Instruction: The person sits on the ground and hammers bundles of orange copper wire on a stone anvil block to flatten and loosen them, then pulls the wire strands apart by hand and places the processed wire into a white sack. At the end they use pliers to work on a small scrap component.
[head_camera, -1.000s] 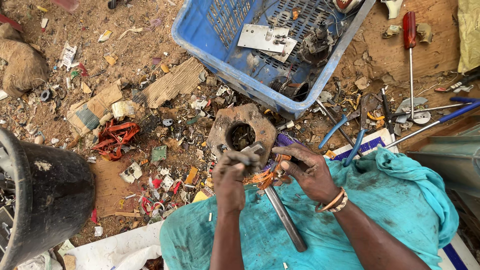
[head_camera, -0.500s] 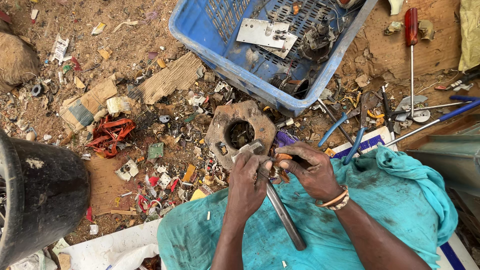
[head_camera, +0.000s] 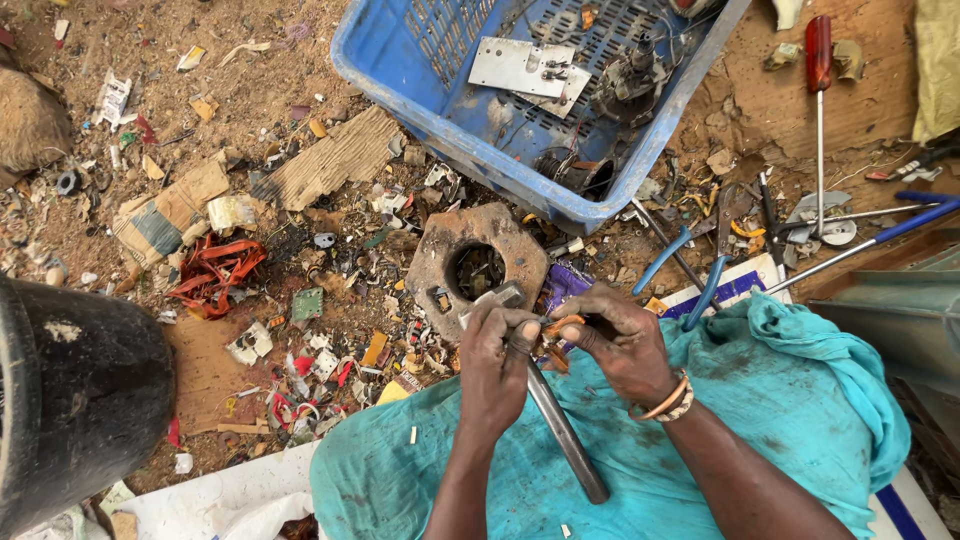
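Observation:
My left hand (head_camera: 492, 362) grips the upper end of a grey metal rod (head_camera: 565, 432) that slants down over the teal cloth (head_camera: 790, 400) on my lap. My right hand (head_camera: 620, 340) pinches a small orange part with copper-coloured wire (head_camera: 553, 334) against the rod's top. Both hands meet just below a rusty metal plate with a round hole (head_camera: 478, 260) lying on the ground. What sits between the fingers beyond the orange piece is hidden.
A blue plastic crate (head_camera: 470, 130) with metal parts stands above the plate. A black tub (head_camera: 70, 400) sits at the left. Blue-handled pliers (head_camera: 690, 270), a red-handled screwdriver (head_camera: 818, 90) and other tools lie at the right. Scrap litter covers the dirt.
My left hand has slid a little to the right along the rod's top and my right hand's fingers have closed in on the orange part. The camera has shifted slightly.

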